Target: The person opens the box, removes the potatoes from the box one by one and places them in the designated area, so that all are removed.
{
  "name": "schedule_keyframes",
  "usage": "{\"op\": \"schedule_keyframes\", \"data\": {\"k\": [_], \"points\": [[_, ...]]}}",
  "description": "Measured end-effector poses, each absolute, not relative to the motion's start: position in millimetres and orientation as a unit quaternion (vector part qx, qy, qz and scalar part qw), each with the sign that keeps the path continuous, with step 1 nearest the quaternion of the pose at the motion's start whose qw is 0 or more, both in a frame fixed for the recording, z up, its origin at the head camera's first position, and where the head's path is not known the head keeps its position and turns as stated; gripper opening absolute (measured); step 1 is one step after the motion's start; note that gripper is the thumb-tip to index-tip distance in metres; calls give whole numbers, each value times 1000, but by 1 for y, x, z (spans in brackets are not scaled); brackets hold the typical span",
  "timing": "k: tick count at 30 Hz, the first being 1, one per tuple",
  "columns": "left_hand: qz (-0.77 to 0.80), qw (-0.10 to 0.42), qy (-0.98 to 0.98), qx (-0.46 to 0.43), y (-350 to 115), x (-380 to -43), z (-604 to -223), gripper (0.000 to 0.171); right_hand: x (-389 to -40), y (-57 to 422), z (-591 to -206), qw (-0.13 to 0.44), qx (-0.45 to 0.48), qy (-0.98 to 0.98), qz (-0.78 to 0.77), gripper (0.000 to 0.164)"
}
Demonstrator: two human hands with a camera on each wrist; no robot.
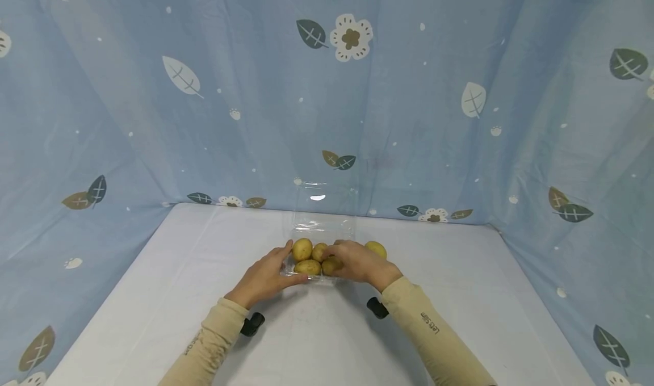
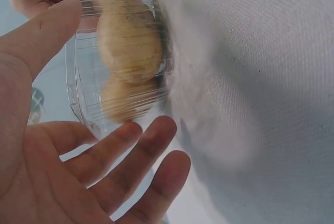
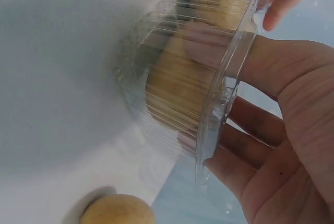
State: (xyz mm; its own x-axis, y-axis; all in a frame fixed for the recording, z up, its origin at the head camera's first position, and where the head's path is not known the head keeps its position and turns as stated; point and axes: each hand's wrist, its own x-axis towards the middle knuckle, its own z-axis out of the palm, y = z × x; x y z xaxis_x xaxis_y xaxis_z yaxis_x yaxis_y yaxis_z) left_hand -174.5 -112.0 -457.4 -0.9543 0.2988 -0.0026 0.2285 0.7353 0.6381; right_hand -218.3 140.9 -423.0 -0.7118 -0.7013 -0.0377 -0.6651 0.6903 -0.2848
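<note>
Pinching front-right potato (image 1: 331, 267) in clear, open-lidded container (image 1: 321, 278): right hand (image 1: 357, 260). Left hand (image 1: 265, 275): fingers (image 2: 169, 174) spread, thumb (image 2: 55, 28) touching container's rim. Three more potatoes (image 1: 307, 267) inside; loose potato (image 1: 376, 248) on worktop (image 1: 317, 340), just right of container.

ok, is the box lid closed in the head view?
No, the clear lid stands raised behind the potatoes, leaving them uncovered.
</note>
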Motion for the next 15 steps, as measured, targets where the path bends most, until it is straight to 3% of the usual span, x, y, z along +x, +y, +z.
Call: {"op": "schedule_keyframes", "data": {"k": [15], "points": [[328,53,932,142,-111,-174,-456,102,-213,145,-415,61,-372,911,-169,40]]}}
